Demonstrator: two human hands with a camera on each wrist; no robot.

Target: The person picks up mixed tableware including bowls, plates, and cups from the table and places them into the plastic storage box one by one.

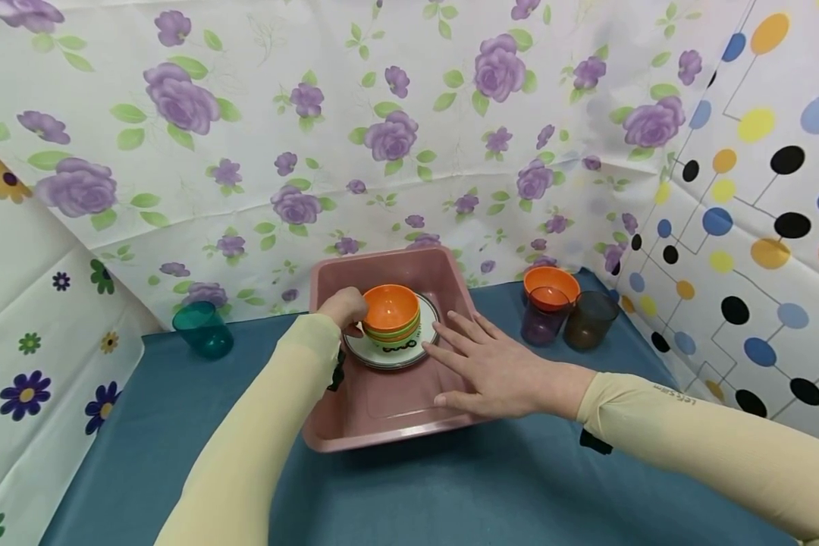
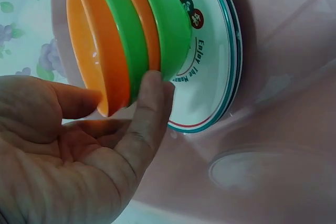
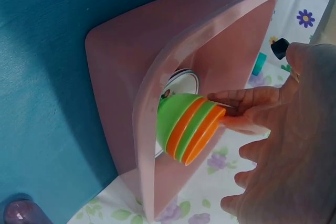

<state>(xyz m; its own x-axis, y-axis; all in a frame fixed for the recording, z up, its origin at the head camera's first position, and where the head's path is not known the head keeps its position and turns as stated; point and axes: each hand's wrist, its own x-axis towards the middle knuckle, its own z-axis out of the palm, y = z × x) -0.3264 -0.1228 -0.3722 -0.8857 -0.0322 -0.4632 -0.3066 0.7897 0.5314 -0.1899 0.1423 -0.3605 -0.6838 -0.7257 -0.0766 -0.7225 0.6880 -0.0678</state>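
A stack of orange and green bowls [image 1: 390, 311] sits on white plates [image 1: 363, 350] inside a pink basin [image 1: 392, 406]. My left hand [image 1: 345, 308] holds the stack at its left side. In the left wrist view, the thumb lies at the top orange bowl's rim and fingers press the outer side of the stacked bowls [image 2: 170, 30]. Over the basin's right side, my right hand [image 1: 501, 371] is spread with straight fingers and holds nothing. Whether its palm touches the basin rim I cannot tell.
On the blue table [image 1: 409, 493], a teal cup [image 1: 207, 332] tilts at the left. To the right of the basin are an orange bowl [image 1: 553, 280], a purple cup [image 1: 542, 324] and a dark brown cup [image 1: 590, 322]. Flowered sheeting [image 1: 246, 136] stands behind the basin.
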